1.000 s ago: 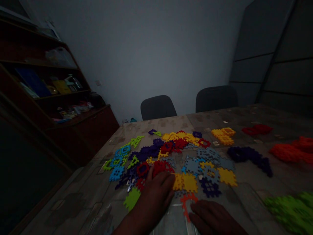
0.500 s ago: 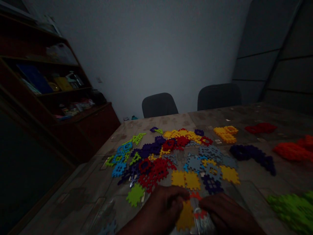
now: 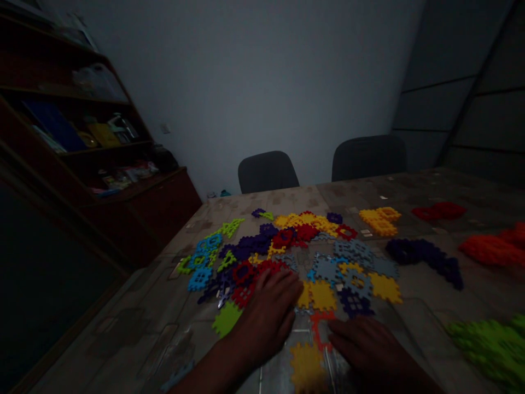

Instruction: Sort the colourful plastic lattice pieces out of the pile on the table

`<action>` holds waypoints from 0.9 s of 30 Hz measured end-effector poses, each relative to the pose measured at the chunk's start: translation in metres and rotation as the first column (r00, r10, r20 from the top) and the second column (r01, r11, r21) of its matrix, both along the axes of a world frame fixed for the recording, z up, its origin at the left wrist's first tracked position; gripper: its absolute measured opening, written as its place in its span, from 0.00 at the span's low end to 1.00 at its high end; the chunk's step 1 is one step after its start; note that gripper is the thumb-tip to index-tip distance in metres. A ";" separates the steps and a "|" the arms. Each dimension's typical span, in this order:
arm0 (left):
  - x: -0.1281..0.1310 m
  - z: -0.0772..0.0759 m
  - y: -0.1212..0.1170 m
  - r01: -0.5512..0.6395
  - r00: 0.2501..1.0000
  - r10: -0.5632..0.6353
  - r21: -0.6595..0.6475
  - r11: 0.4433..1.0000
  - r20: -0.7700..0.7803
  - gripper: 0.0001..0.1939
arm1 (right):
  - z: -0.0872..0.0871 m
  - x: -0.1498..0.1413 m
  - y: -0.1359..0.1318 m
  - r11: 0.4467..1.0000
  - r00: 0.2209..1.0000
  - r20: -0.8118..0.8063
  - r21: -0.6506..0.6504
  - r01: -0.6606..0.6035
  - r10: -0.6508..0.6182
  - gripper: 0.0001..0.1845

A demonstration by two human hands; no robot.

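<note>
A spread of flat interlocking plastic pieces [image 3: 287,257] in blue, purple, red, yellow, grey and green covers the middle of the table [image 3: 135,323]. My left hand [image 3: 268,314] lies flat with fingers apart on the near edge of the spread, over red pieces [image 3: 246,279] and beside yellow ones [image 3: 320,295]. My right hand [image 3: 369,350] rests palm down on the table, its fingertips touching an orange piece [image 3: 320,328]. A loose yellow piece [image 3: 307,369] lies between my hands. The room is dim.
Sorted heaps sit to the right: yellow [image 3: 379,220], red [image 3: 438,210], purple [image 3: 426,257], orange [image 3: 492,249], green [image 3: 488,345]. Two dark chairs [image 3: 268,171] stand at the far edge. A wooden shelf unit [image 3: 82,142] fills the left side.
Half a second ago both hands were together near me around a yellow piece. That piece now lies on the table, and my left hand has reached forward onto the spread.
</note>
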State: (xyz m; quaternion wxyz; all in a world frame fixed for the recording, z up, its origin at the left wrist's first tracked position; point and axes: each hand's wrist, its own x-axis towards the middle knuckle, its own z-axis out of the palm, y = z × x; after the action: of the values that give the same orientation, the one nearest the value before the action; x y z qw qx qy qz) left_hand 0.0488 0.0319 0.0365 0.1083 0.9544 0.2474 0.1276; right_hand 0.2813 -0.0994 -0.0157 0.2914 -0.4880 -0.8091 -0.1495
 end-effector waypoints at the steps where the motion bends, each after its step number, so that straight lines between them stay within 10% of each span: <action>1: 0.000 -0.001 0.000 0.005 1.000 -0.005 -0.003 1.000 -0.022 0.29 | 0.001 0.000 0.001 0.999 0.999 0.000 0.017 0.032 -0.032 0.26; 17: 0.008 0.020 -0.004 -0.051 0.965 0.097 -0.186 0.981 0.243 0.12 | -0.013 0.014 0.010 0.992 0.988 -0.122 0.069 0.108 -0.100 0.17; 24: 0.005 0.019 -0.025 -0.157 0.950 0.304 -0.735 0.659 0.069 0.13 | 0.001 0.009 0.004 0.998 0.987 -0.154 -0.063 0.026 -0.035 0.16; 27: 0.001 0.033 -0.035 -0.277 0.961 0.238 -0.555 0.784 -0.144 0.08 | 0.007 0.006 0.003 0.997 0.986 -0.155 -0.055 0.055 -0.063 0.16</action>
State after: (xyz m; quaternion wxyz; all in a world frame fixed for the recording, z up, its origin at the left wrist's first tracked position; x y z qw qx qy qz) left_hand 0.0496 -0.0032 0.0690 0.3615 0.8391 0.4054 0.0296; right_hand 0.2869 -0.0964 -0.0087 0.3371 -0.5293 -0.7723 -0.0989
